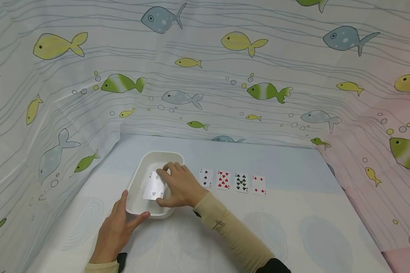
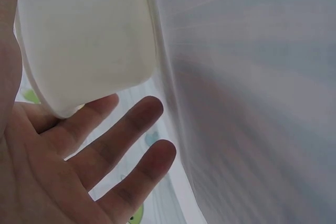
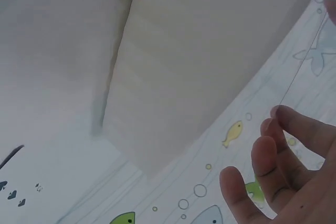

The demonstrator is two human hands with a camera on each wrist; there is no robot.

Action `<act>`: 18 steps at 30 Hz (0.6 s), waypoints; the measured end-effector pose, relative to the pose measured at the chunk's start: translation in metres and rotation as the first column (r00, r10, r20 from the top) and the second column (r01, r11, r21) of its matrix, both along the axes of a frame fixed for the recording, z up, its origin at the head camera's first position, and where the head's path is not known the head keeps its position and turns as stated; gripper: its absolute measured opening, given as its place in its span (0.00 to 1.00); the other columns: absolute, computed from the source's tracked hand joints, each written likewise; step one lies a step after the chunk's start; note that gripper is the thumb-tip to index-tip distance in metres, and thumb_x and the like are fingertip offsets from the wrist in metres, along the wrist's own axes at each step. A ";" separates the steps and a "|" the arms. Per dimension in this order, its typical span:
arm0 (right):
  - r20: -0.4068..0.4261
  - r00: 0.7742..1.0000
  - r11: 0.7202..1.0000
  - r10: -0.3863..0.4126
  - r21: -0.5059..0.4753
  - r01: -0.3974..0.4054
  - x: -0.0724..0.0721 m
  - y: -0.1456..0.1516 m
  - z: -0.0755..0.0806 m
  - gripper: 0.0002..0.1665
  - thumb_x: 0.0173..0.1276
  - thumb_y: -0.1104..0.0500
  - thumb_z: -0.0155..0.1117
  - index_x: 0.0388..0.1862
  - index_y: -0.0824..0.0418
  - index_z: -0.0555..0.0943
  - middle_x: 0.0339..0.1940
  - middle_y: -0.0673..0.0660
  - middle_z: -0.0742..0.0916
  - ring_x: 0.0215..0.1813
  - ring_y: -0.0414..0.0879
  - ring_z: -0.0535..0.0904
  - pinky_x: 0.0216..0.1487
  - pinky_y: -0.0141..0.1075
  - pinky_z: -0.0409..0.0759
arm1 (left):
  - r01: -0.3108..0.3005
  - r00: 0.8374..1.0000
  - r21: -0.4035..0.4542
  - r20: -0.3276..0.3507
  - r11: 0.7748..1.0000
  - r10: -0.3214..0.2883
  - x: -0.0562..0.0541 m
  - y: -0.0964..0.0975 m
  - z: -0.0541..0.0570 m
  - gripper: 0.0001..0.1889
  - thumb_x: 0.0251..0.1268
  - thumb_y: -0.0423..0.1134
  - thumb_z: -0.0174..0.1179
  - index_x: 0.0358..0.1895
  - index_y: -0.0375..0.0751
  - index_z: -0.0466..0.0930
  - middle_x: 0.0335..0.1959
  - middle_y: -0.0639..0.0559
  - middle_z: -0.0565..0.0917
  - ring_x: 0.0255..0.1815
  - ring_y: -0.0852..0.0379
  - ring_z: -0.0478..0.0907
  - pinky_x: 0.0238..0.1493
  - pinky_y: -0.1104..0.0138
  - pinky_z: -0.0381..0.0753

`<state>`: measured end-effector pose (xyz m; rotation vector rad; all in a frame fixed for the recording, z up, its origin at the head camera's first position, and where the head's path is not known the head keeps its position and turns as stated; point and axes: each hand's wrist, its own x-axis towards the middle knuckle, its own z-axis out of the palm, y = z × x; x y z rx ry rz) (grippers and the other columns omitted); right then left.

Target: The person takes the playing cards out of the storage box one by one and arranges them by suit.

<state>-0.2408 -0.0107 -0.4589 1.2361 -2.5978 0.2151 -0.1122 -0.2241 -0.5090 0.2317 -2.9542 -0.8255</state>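
Note:
A white plastic tray (image 1: 133, 203) stands on the table left of the middle. My left hand (image 1: 114, 229) spans its near left corner, thumb against the near side and fingertips touching the left side. In the left wrist view the fingers of the left hand (image 2: 100, 156) stretch out nearly straight beside the tray (image 2: 89, 35). Over the tray's inside, my right hand (image 1: 181, 185) pinches a playing card (image 1: 153, 185), a two of spades, between thumb and fingertips. The right wrist view shows this card edge-on as a thin line. Whether it touches the tray's bottom I cannot tell.
Several face-up playing cards lie in a row right of the tray: a three of spades (image 1: 205, 178), a hearts card (image 1: 223, 180), a nine of clubs (image 1: 241, 182) and a four of diamonds (image 1: 258, 185). Fish-printed cloth (image 1: 208, 94) hangs behind the table and at both sides.

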 end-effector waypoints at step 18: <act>0.038 0.998 0.994 0.045 -0.105 -0.040 0.014 0.050 0.000 0.49 0.55 0.31 0.66 0.73 0.51 0.71 0.58 0.52 0.76 0.49 0.42 0.70 0.47 0.36 0.74 | -0.007 1.000 0.011 -0.004 1.000 0.007 0.000 0.000 0.000 0.63 0.59 0.72 0.62 0.82 0.38 0.37 0.73 0.30 0.61 0.64 0.26 0.70 0.59 0.34 0.70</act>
